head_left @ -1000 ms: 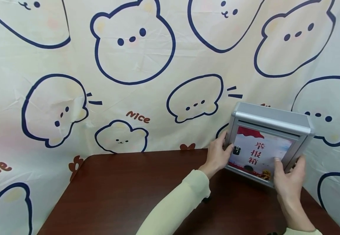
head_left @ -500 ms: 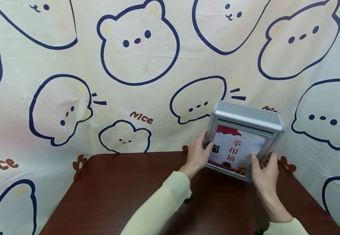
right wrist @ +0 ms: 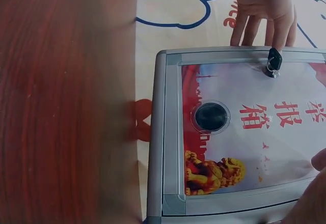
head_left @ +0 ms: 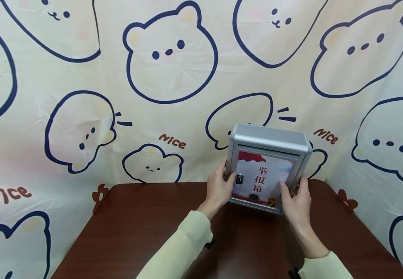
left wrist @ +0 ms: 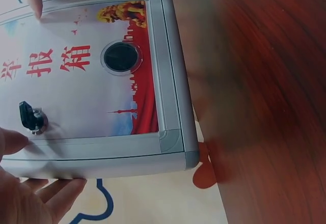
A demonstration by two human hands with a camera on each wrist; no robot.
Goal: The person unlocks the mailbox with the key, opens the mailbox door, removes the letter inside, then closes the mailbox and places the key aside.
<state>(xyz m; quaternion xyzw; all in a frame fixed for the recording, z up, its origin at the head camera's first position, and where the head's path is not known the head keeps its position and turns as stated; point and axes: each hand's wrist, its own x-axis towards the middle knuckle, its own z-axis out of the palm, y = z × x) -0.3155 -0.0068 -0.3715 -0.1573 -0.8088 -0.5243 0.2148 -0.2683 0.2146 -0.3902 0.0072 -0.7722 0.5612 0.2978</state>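
Note:
Both hands hold a silver metal report box (head_left: 269,168) by its two sides, tilted, over the far part of the table. Its front panel has red Chinese characters, a red-and-gold printed picture and a round dark window (left wrist: 120,57). My left hand (head_left: 218,188) grips the left side, thumb on the front frame, beside a black-headed key (left wrist: 26,115) standing in a lock. On the other side, my right hand (head_left: 297,203) has its thumb on the front and fingers behind the edge. In the right wrist view, the left hand's fingers (right wrist: 249,29) wrap behind the frame.
The dark reddish-brown wooden table (head_left: 145,232) spreads beneath the box and both arms. Close behind its far edge hangs a pale cloth (head_left: 173,116) printed with bear outlines, which also runs along both sides.
Both hands have carried the box leftward, from the table's right side toward its middle. The head view has turned slightly left. The grip looks the same.

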